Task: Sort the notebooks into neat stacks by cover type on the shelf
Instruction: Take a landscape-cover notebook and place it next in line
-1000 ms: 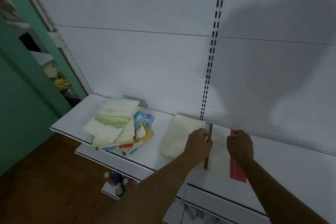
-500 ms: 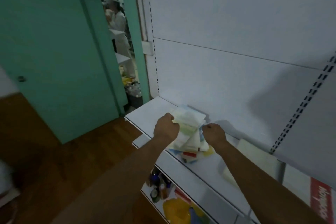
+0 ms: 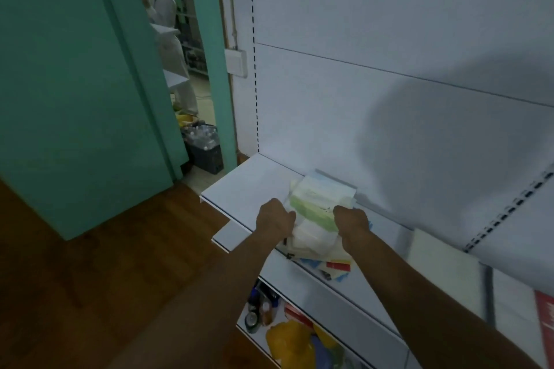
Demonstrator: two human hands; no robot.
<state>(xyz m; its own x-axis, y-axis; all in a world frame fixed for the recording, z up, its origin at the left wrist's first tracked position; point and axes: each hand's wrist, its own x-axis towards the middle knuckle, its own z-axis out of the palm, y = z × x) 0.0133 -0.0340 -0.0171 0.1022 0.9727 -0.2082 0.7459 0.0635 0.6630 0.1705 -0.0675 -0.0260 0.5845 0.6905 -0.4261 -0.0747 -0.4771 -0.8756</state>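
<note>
While we look down from the head camera, our only view, the white shelf (image 3: 248, 189) serves as our landmark. On it, near its left end and close to the back wall, lies the loose pile of notebooks (image 3: 314, 237), fanned out with corners of blue, yellow and red paper sticking out over the shelf's front edge. On top sits the green-and-white notebook (image 3: 319, 204), a thin, flat, soft-covered rectangle printed with a pale landscape, its far end reaching towards the back of the shelf.

Our left hand (image 3: 275, 220) is curled at the left edge of that top notebook and our right hand (image 3: 352, 223) is curled at its right edge, so the book lies straight between the two, its long axis running away from us towards the wall. Both hands seem to grasp it, though the fingertips are hidden under the knuckles. Neither hand is nearer; the hold is even.

Further right along the shelf, well apart from the pile, a cream notebook (image 3: 443, 266) lies flat, plain and matte. Beyond it a red-edged notebook (image 3: 544, 335) lies at the frame's edge. We judge the top book must be lifted clear and carried rightward to a matching stack.
</note>
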